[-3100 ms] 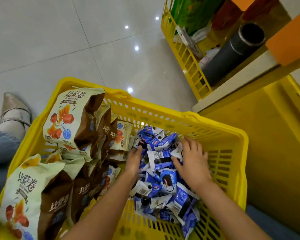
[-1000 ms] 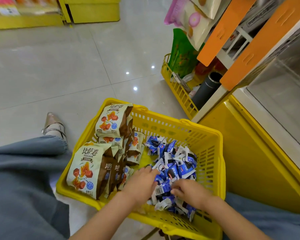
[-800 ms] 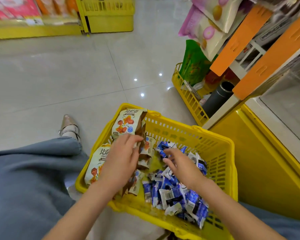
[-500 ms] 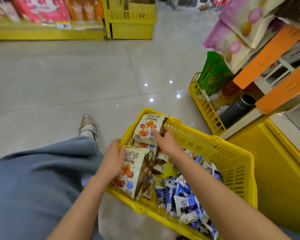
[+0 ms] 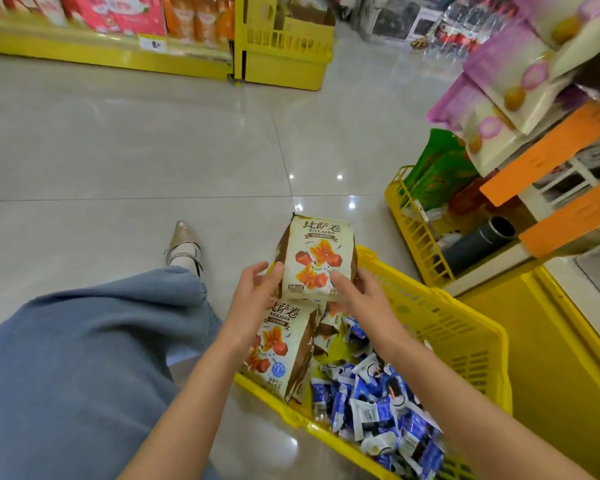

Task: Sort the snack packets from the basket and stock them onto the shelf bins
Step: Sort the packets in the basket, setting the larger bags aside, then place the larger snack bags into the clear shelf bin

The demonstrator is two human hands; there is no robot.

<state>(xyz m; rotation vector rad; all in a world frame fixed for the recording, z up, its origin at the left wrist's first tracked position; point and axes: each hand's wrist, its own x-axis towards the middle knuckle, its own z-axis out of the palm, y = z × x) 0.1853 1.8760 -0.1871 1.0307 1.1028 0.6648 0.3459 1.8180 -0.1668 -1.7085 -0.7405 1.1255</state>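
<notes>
A cream and brown snack bag with red-orange pieces printed on it is held upright above the yellow basket. My right hand grips its lower right corner, thumb across the front. My left hand touches its left edge with spread fingers. More bags of the same kind stand in the basket's left part. Several small blue and white packets fill its right part.
The basket sits on a grey tiled floor. To the right is a yellow shelf unit with orange dividers, purple bags, green bags and a dark cylinder in a lower yellow wire bin. My blue trouser leg is at the left.
Both hands left the blue packets and went to the brown bags. One bag has risen out of the basket in both hands. The view tilted up toward the aisle.
</notes>
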